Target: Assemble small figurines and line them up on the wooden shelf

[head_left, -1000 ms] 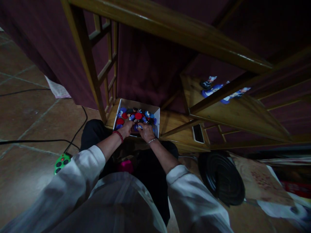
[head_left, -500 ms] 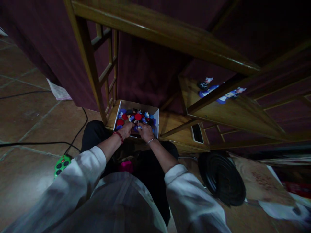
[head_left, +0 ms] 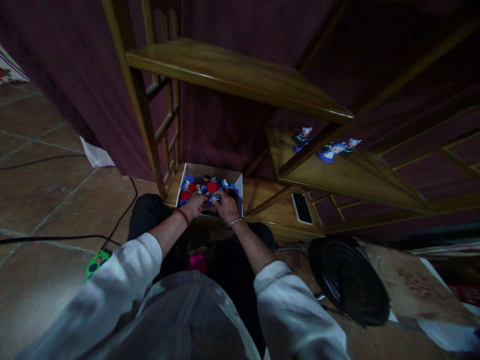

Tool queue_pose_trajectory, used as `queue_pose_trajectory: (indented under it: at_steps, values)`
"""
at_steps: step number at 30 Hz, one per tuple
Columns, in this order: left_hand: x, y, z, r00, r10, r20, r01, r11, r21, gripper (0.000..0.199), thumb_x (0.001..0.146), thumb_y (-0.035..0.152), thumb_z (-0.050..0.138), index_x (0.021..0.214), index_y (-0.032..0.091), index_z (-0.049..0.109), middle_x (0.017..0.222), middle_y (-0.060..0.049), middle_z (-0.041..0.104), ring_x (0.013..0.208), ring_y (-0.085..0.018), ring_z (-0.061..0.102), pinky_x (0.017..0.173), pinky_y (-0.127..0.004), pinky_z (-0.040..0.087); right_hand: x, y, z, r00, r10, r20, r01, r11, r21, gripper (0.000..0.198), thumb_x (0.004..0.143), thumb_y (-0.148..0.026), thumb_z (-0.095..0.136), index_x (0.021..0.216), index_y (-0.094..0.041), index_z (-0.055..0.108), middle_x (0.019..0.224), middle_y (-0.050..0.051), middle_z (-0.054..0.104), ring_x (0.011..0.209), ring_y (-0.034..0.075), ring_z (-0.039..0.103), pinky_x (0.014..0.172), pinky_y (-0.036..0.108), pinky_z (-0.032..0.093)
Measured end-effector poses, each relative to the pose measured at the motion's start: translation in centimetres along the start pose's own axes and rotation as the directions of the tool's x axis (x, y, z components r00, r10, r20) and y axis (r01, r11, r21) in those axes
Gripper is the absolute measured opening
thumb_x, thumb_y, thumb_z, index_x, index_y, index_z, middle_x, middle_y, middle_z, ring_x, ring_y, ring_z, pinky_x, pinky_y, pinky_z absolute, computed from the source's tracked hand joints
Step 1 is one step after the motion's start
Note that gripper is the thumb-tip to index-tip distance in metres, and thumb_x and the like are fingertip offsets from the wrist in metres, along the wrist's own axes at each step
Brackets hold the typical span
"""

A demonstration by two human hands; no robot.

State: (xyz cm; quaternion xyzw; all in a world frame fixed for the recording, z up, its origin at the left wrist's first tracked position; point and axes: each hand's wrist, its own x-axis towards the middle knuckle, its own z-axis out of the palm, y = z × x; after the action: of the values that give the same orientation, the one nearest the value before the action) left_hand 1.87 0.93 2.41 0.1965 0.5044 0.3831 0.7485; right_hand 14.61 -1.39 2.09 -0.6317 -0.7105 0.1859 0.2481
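A shallow white box (head_left: pixel 241 192) stands on the low wooden shelf. Inside lie several small figurines with round red and blue bases, among them a red one (head_left: pixel 212 187). Over the near side of the box, my right hand (head_left: pixel 228 207) pinches a small blue-and-white figurine (head_left: pixel 215 198) between thumb and fingers. My left hand (head_left: pixel 195 204), with a red beaded bracelet at the wrist, is close beside it at the box's near left. Its fingers are closed, and what they hold is hidden.
On a higher shelf (head_left: pixel 322 172) to the right stand more small figurines (head_left: pixel 335 150). A phone (head_left: pixel 302 208) lies on the low shelf. At the right is a round black seat (head_left: pixel 347 280); a green power strip (head_left: pixel 96 263) with black cables is on the tiled floor at left.
The view has shifted, so the shelves and box sit slightly differently in the picture. Both hands stay close together over the box, and the blue-and-white figurine shows more clearly between them.
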Motion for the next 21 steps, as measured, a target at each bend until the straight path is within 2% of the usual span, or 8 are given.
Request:
queue_pose_trajectory:
  at_steps: [6, 11, 21]
  values:
    - [-0.3, -0.3, 0.2, 1.000, 0.018, 0.007, -0.018, 1.000, -0.025, 0.019, 0.068, -0.006, 0.050, 0.068, 0.013, 0.052, 0.056, 0.000, 0.056, 0.055, -0.012, 0.060, 0.069, -0.035, 0.056, -0.2, 0.2, -0.1, 0.999, 0.018, -0.034, -0.017, 0.999, 0.034, 0.024, 0.075, -0.017, 0.059, 0.099, -0.021, 0.060, 0.097, 0.003, 0.065, 0.085, 0.015, 0.060, 0.081, 0.027, 0.046]
    - [-0.4, -0.8, 0.2, 0.998, 0.060, 0.026, -0.060, 0.998, 0.000, 0.020, 0.070, -0.006, 0.048, 0.063, 0.012, 0.051, 0.056, 0.001, 0.054, 0.056, -0.011, 0.059, 0.067, -0.032, 0.055, -0.3, 0.2, 0.2, 0.998, 0.045, -0.039, -0.046, 0.998, -0.031, 0.023, 0.076, -0.017, 0.058, 0.099, -0.020, 0.062, 0.097, 0.005, 0.064, 0.083, 0.015, 0.060, 0.080, 0.026, 0.046]
    - [-0.7, -1.1, 0.4, 0.994, 0.108, -0.011, -0.108, 0.994, 0.030, 0.022, 0.069, -0.007, 0.049, 0.062, 0.014, 0.049, 0.059, 0.001, 0.053, 0.059, -0.011, 0.055, 0.062, -0.029, 0.054, -0.5, -0.9, 0.6, 0.993, 0.107, -0.045, -0.113, 0.981, -0.157, 0.021, 0.079, -0.020, 0.054, 0.097, -0.020, 0.064, 0.095, 0.006, 0.068, 0.085, 0.017, 0.062, 0.077, 0.024, 0.045]
